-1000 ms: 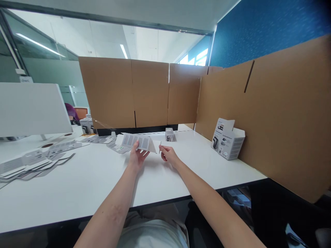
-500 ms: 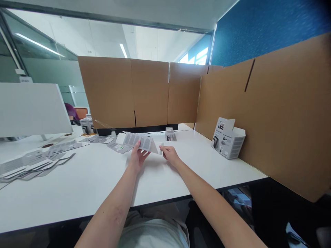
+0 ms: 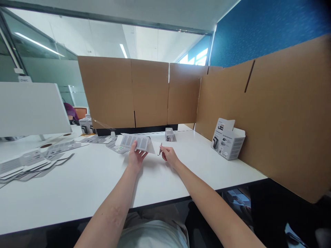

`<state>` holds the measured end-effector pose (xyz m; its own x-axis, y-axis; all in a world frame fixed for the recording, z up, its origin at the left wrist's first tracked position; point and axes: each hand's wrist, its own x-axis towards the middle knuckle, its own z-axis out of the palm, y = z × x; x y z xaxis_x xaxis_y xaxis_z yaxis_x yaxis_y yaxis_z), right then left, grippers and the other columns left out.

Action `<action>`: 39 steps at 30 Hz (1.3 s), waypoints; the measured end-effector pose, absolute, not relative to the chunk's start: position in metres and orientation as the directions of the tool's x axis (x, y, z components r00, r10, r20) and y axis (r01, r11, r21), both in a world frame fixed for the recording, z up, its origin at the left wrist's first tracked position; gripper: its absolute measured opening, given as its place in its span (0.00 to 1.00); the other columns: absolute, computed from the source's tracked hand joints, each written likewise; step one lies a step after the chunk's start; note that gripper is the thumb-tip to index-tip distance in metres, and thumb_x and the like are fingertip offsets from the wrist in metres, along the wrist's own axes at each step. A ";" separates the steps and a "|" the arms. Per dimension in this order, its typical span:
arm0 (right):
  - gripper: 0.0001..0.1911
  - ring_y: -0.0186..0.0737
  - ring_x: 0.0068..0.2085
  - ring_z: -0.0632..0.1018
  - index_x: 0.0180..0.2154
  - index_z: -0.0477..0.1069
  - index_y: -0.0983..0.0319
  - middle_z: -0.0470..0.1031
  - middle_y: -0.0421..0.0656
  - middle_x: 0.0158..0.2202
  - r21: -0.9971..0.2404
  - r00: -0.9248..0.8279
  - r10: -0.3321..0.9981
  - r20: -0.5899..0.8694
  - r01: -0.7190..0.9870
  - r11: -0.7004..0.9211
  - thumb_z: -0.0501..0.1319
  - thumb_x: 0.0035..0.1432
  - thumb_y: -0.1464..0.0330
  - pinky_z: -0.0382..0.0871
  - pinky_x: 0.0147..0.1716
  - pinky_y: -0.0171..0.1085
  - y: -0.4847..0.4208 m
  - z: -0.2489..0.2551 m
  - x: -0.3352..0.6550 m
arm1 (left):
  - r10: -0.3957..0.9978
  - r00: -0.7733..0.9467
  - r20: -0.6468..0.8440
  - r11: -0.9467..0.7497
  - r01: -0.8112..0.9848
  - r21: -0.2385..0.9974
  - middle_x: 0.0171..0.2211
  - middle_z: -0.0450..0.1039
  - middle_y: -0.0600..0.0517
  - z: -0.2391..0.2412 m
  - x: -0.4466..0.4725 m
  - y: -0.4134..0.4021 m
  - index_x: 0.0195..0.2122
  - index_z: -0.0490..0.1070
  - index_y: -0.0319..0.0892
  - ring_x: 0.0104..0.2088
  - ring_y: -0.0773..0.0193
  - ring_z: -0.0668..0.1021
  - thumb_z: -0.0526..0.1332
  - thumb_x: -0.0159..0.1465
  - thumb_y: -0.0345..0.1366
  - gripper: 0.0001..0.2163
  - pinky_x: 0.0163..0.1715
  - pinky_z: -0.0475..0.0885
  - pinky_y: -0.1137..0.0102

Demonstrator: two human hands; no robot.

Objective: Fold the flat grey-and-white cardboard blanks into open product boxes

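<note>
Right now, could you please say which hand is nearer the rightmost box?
Right: the right hand is left of the rightmost box; the left hand is farther left, holding a carton.

The left hand (image 3: 137, 157) and the folded carton (image 3: 141, 143) now sit slightly farther left, and the flap (image 3: 160, 151) at the right hand's (image 3: 169, 155) fingertips appears narrower than half a second ago.
</note>
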<state>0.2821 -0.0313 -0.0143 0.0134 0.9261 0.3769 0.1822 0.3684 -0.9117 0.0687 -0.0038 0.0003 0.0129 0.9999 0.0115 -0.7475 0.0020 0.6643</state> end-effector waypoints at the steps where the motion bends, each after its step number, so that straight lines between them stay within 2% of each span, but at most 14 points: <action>1: 0.38 0.34 0.21 0.57 0.23 0.69 0.56 0.60 0.36 0.14 -0.912 0.004 0.927 0.375 0.180 0.368 0.63 0.64 0.31 0.54 0.29 0.41 -0.032 -0.014 0.282 | 1.000 0.006 0.010 -0.002 -0.749 0.663 0.50 0.85 0.47 0.000 0.069 -0.004 0.61 0.80 0.50 0.44 0.56 0.88 0.75 0.72 0.49 0.20 0.49 0.84 0.59; 5: 0.35 0.35 0.21 0.58 0.23 0.72 0.57 0.61 0.37 0.14 -0.910 -0.002 0.926 0.378 0.182 0.372 0.64 0.63 0.34 0.54 0.30 0.41 -0.034 -0.011 0.282 | 1.000 0.005 0.015 -0.007 -0.741 0.672 0.51 0.85 0.47 -0.001 0.068 -0.003 0.59 0.80 0.49 0.45 0.55 0.87 0.74 0.72 0.50 0.19 0.49 0.84 0.59; 9: 0.32 0.35 0.23 0.57 0.24 0.76 0.58 0.58 0.35 0.16 -0.904 0.043 0.921 0.387 0.215 0.370 0.65 0.61 0.38 0.54 0.31 0.41 -0.035 -0.010 0.281 | 0.997 0.048 0.056 -0.004 -0.717 0.697 0.53 0.85 0.46 -0.002 0.067 -0.004 0.60 0.80 0.50 0.49 0.53 0.88 0.76 0.70 0.52 0.22 0.52 0.84 0.57; 13: 0.31 0.37 0.26 0.58 0.20 0.73 0.57 0.54 0.36 0.18 -0.889 0.132 0.898 0.419 0.259 0.377 0.66 0.58 0.40 0.53 0.32 0.42 -0.033 -0.010 0.281 | 0.994 0.090 0.066 0.015 -0.695 0.719 0.56 0.86 0.44 -0.001 0.068 -0.006 0.60 0.81 0.50 0.51 0.51 0.88 0.76 0.71 0.53 0.22 0.54 0.84 0.55; 18: 0.32 0.39 0.28 0.62 0.19 0.68 0.56 0.57 0.38 0.21 -0.885 0.175 0.884 0.435 0.265 0.383 0.66 0.59 0.39 0.54 0.33 0.42 -0.032 -0.011 0.281 | 0.988 0.129 0.087 0.022 -0.669 0.743 0.55 0.86 0.44 0.000 0.068 -0.008 0.59 0.81 0.49 0.49 0.51 0.88 0.76 0.71 0.53 0.21 0.54 0.85 0.55; 23: 0.35 0.38 0.28 0.60 0.23 0.73 0.57 0.59 0.38 0.22 -0.884 0.104 0.895 0.435 0.240 0.402 0.64 0.62 0.34 0.55 0.32 0.41 -0.032 -0.012 0.279 | 0.998 0.033 0.047 -0.011 -0.695 0.719 0.51 0.85 0.47 0.000 0.068 -0.005 0.60 0.80 0.51 0.46 0.54 0.88 0.73 0.73 0.54 0.20 0.52 0.85 0.58; 29: 0.36 0.40 0.30 0.64 0.24 0.73 0.57 0.70 0.43 0.27 -0.866 0.052 0.892 0.448 0.274 0.419 0.65 0.61 0.32 0.57 0.31 0.41 -0.034 -0.012 0.277 | 1.000 -0.031 -0.006 -0.017 -0.702 0.712 0.51 0.86 0.47 0.003 0.068 -0.004 0.61 0.80 0.51 0.47 0.55 0.88 0.67 0.77 0.54 0.18 0.49 0.84 0.62; 34: 0.35 0.40 0.29 0.62 0.20 0.69 0.56 0.61 0.40 0.22 -0.865 0.092 0.894 0.439 0.313 0.393 0.65 0.61 0.34 0.56 0.31 0.41 -0.034 -0.013 0.279 | 0.999 0.023 0.038 -0.012 -0.686 0.727 0.51 0.85 0.47 0.001 0.068 -0.004 0.60 0.80 0.51 0.48 0.53 0.88 0.73 0.72 0.54 0.21 0.53 0.84 0.57; 39: 0.36 0.38 0.27 0.62 0.17 0.65 0.56 0.60 0.39 0.20 -0.861 0.111 0.894 0.434 0.344 0.375 0.66 0.60 0.36 0.56 0.30 0.40 -0.033 -0.013 0.279 | 0.997 0.053 0.061 -0.010 -0.668 0.744 0.53 0.85 0.45 -0.001 0.068 -0.003 0.58 0.80 0.50 0.49 0.51 0.87 0.74 0.71 0.54 0.20 0.53 0.83 0.57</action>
<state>0.2794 -0.0331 -0.0128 0.1107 0.8941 0.4341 0.3437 0.3754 -0.8608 0.0681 -0.0033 -0.0009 0.0531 0.9967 0.0614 -0.6684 -0.0102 0.7437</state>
